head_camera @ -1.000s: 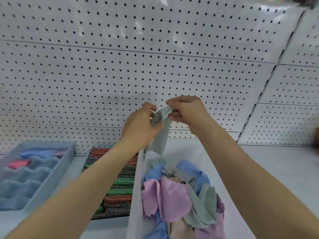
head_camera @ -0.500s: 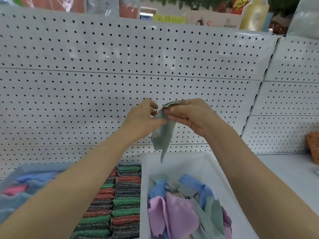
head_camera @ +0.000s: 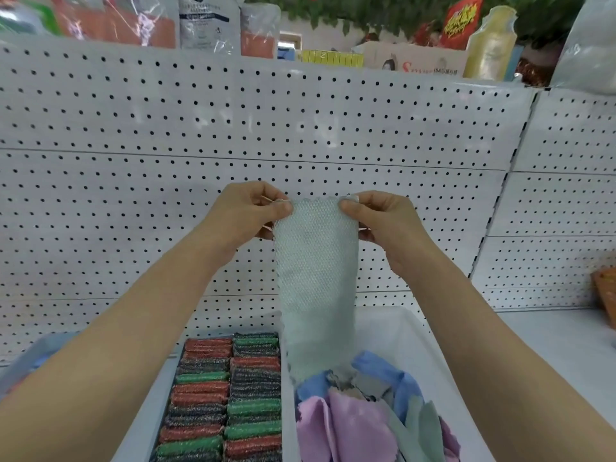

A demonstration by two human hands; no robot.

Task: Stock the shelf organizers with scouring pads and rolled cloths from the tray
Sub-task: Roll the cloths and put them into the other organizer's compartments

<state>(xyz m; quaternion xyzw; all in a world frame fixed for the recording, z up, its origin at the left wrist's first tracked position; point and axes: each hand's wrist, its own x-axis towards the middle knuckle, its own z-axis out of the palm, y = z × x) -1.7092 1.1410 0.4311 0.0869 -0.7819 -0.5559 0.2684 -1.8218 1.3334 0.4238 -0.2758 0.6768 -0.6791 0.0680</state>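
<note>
While both hands are raised in front of the white pegboard wall (head_camera: 133, 135), a pale grey-green cloth (head_camera: 316, 271) hangs spread out flat between them. The left hand (head_camera: 246, 215) pinches the cloth's upper left corner between thumb and fingers, a tight grip on the fabric. The right hand (head_camera: 383, 218) pinches the upper right corner the same way, thumb in front. The cloth's scalloped top edge runs level between the two grips, and its lower end reaches down to the loose cloths below.

Beneath it a white tray (head_camera: 413, 328) sits on the shelf (head_camera: 550, 335), holding a jumbled heap of cloths (head_camera: 360, 415) in pink, blue and grey-green. Just left of the tray, an organizer (head_camera: 140, 418) is packed with two columns of scouring pads (head_camera: 230, 395) in red, green and dark grey, standing on edge in tight rows. Farther left, another organizer (head_camera: 30, 355) in light blue shows mostly behind the left forearm; its contents cannot be made out. Packaged goods (head_camera: 206, 21) line the top of the pegboard wall.
</note>
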